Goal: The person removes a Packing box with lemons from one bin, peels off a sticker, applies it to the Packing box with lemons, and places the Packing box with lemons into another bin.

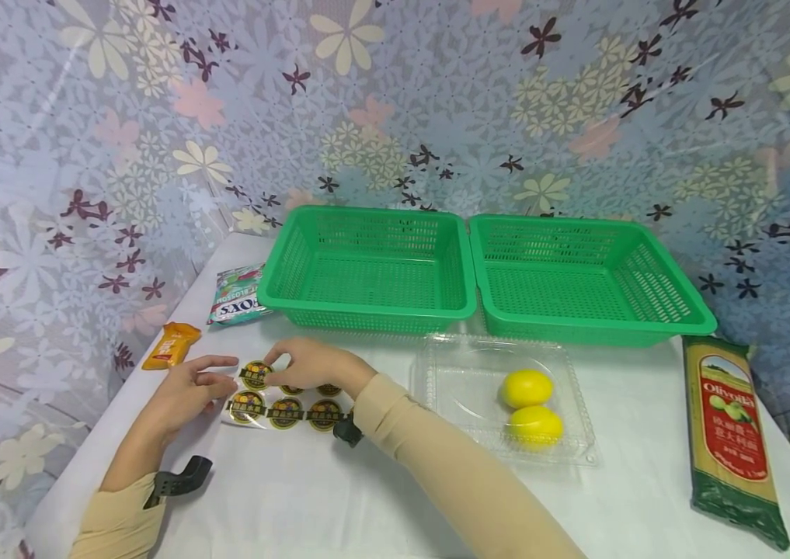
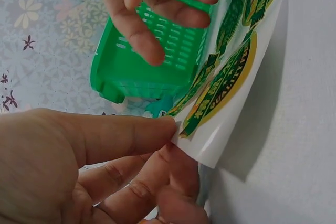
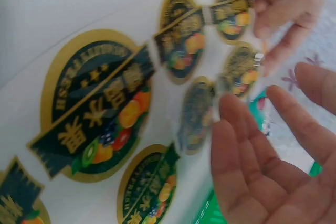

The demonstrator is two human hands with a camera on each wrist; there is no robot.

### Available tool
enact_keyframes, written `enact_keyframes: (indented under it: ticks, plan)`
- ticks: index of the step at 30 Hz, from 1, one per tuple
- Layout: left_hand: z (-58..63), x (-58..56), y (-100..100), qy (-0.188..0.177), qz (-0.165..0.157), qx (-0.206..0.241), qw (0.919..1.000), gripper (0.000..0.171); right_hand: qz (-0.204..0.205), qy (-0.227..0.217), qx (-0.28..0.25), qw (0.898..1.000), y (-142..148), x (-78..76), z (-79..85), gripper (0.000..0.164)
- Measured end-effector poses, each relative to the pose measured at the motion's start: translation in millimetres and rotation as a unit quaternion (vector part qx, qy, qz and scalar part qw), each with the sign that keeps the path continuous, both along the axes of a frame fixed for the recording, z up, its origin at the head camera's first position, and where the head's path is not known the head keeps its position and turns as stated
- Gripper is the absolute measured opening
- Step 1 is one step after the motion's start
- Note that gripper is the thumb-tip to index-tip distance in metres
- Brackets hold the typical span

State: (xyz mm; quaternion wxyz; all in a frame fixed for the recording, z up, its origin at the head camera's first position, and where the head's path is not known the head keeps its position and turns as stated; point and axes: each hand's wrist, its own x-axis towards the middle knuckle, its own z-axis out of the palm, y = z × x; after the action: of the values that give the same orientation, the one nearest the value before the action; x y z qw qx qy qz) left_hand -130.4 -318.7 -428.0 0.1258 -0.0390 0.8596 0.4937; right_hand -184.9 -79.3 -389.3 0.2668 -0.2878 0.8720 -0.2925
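A sheet of round fruit stickers [image 1: 286, 413], gold-rimmed with dark banners, is at the left of the white table. My left hand [image 1: 181, 400] pinches one corner of it between thumb and fingers, and in the left wrist view the sheet [image 2: 218, 129] curves up off the tabletop. Over the far side of the sheet is my right hand [image 1: 318, 363]. Its fingers are spread and loosely bent beside the stickers [image 3: 100, 103] in the right wrist view, with nothing visible between them. Whether its fingertips touch the sheet I cannot tell.
Two green baskets [image 1: 367, 317] [image 1: 597, 332] stand along the back. A clear plastic box [image 1: 464, 396] holds two yellow lemons [image 1: 527, 388]. Spaghetti [image 1: 730, 435] lies at right. An orange packet [image 1: 172, 345] and a Fox's candy bag [image 1: 237, 295] lie at left.
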Motion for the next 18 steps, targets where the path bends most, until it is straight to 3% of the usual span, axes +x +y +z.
enact_keyframes:
  ticks: [4, 8, 12, 18]
  plan:
    - [-0.4, 0.2, 0.7, 0.002, 0.001, 0.011, 0.9999, 0.053, -0.005, 0.036, 0.0, 0.999, -8.8, -3.5, -1.8, 0.029]
    - [-1.1, 0.1, 0.7, -0.001, 0.005, 0.027, 0.9996, 0.054, -0.039, 0.045, -0.014, 0.998, -17.4, -6.2, -3.3, 0.023]
    - [-2.4, -0.1, -0.4, -0.004, 0.01, 0.057, 0.9983, 0.054, -0.072, 0.047, -0.018, 0.996, -22.9, -6.4, -5.8, 0.022]
    - [-2.1, 0.6, -0.9, -0.005, 0.013, 0.099, 0.995, 0.054, -0.082, 0.069, -0.019, 0.994, -30.4, -10.2, -16.0, 0.024]
